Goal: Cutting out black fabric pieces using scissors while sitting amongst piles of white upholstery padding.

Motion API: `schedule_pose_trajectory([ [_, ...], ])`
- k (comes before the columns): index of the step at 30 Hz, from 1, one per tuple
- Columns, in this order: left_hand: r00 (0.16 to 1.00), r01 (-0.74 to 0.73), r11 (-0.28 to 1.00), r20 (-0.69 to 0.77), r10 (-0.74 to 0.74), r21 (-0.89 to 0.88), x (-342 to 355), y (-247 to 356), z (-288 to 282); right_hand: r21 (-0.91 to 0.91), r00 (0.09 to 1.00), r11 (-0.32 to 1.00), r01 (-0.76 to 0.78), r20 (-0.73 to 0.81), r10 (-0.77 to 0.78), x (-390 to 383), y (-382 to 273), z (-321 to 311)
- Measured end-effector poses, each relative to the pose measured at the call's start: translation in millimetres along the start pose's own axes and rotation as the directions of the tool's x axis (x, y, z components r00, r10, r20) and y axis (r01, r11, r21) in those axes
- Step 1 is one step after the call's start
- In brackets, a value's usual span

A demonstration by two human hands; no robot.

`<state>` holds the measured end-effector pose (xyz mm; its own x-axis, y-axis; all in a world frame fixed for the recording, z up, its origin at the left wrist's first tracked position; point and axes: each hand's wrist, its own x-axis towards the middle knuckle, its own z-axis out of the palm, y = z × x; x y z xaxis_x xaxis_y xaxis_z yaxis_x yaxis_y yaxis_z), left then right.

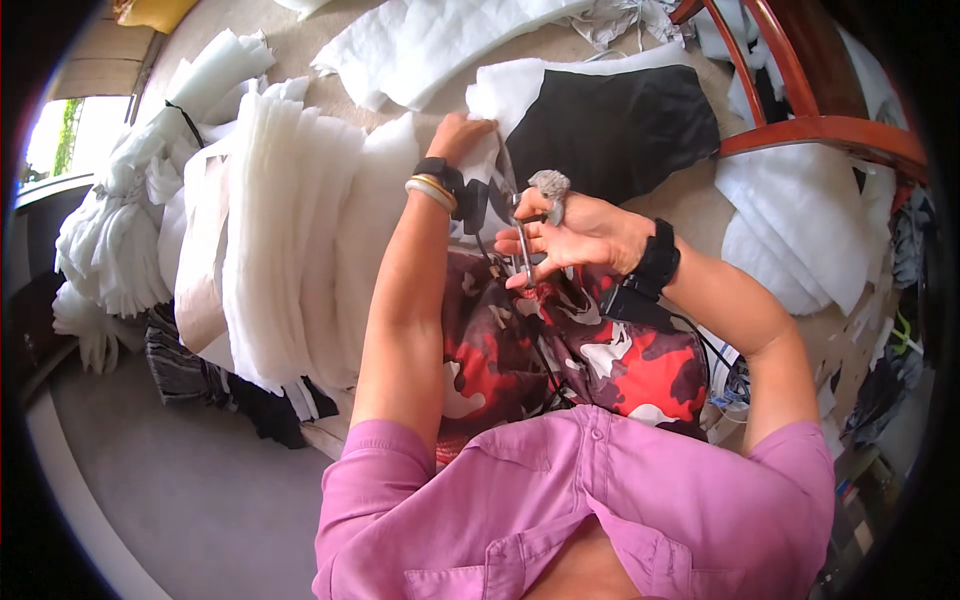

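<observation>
The black cloth point(625, 135) lies on a piece of white padding point(506, 90), just beyond the hands, toward the far side of the beige surface point(285, 50). The left hand point(462, 138) has its fingers together, seemingly pinching the padding's near left edge. The right hand point(595, 235) holds scissors point(523, 243), thumb at the handle wrapped in grey cloth point(549, 186), the other fingers spread along the bare metal handle.

The blades point close to the left fingers, so a slip or a late shift of that hand could nick them. Soft padding could bunch or slide away from the cloth, leaving a crooked edge. The patterned trousers point(640, 375) are just below, and a loose fold might get caught.

The blade tips are hard to make out against the white, as are the left fingertips. The wooden chair point(825, 130) is cut off at the upper right.
</observation>
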<state>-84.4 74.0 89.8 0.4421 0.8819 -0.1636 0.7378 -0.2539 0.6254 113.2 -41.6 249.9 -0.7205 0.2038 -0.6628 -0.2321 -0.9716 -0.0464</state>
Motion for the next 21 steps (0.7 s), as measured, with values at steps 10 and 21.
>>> schedule_pose_trajectory([
  [10,0.969,-0.245,0.95,0.005,0.249,0.193,-1.0,13.3,-6.4,-0.068,0.998,0.995,0.069,-0.006,-0.069,27.2,4.5,-11.4],
  [21,0.973,0.226,0.895,0.044,-0.226,-0.385,-1.3,-7.2,13.0,0.024,0.892,0.922,0.386,-0.263,-0.367,75.6,29.5,-19.1],
])
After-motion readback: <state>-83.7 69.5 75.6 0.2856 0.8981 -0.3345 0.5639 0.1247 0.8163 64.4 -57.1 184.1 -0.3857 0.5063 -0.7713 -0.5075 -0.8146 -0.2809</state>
